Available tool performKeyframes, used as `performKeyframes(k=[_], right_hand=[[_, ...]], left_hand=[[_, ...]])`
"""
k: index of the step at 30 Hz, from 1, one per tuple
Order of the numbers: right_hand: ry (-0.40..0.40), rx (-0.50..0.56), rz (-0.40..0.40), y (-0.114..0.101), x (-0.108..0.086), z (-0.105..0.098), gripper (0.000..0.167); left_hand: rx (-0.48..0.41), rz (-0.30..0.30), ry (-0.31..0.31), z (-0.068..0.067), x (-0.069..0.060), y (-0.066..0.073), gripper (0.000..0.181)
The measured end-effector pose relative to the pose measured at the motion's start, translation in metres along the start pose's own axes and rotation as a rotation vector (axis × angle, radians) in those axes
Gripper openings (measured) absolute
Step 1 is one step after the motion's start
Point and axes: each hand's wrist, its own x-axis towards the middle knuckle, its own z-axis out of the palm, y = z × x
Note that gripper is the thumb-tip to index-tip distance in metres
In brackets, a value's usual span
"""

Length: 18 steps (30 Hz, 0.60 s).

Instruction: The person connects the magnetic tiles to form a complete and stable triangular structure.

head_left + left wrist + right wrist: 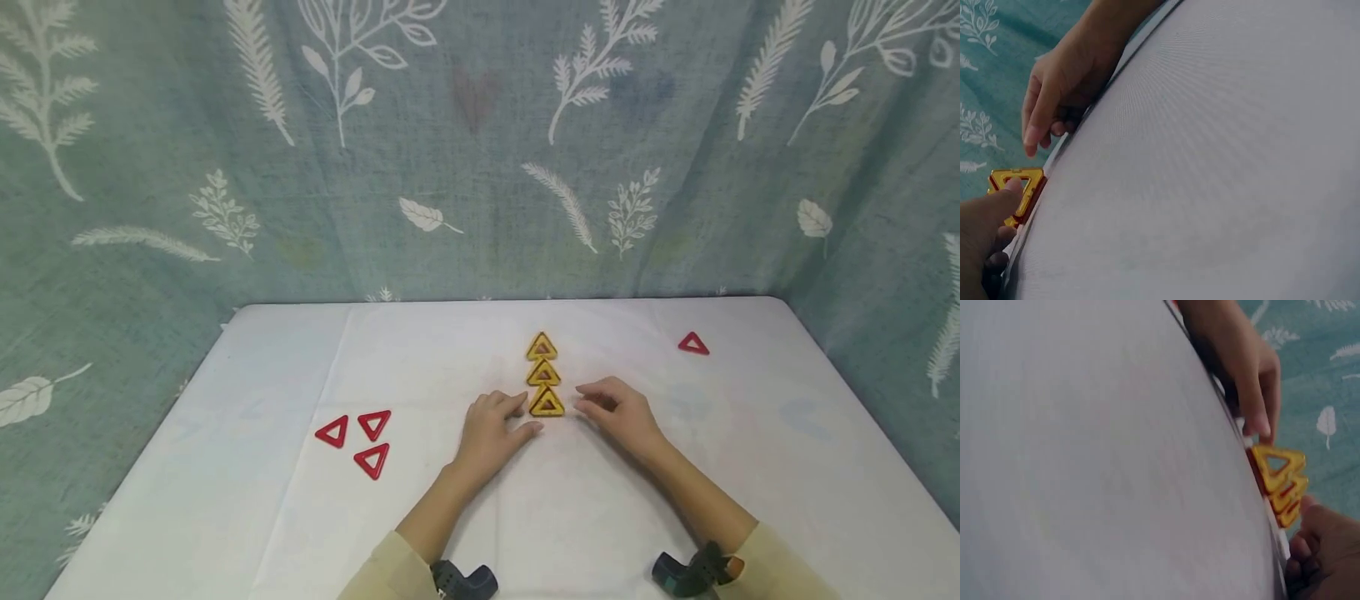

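Three yellow triangular frames form a column at the middle of the table: a far one [542, 356], a middle one [543, 382] and a near one [547, 412]. Reddish edges show beneath the yellow in both wrist views. My left hand [491, 435] lies just left of the near triangle, thumb and index finger spread apart. To the right of the column, my right hand [621, 417] hovers with loosely bent fingers and a gap to the triangles. Neither hand holds anything. In the right wrist view, the yellow column [1282, 481] sits between both hands.
On the left lie three red triangular frames [371, 472], close together but apart. One more red triangle [693, 349] is at the far right. A white cloth covers the table [600, 517]; a green leaf-patterned curtain [480, 217] hangs behind it.
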Motion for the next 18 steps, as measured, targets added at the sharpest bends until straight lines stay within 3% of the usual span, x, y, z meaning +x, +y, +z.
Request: performKeyframes(k=[4,10,18], right_hand=[[-0.040,0.082,0.156,0.009,0.006,-0.015,0.031],[-0.005,0.082,0.172,0.023,0.008,-0.036,0.036],[0.035,0.192,0.251,0.035,0.009,-0.050,0.055]], left_hand=[[-0.058,-0.045,-0.002,-0.005,-0.006,-0.001,0.054],[-0.101,-0.075,0.049,-0.017,-0.019,-0.012,0.054],[-0.116,-0.117,0.116,-0.044,-0.044,-0.031,0.056]])
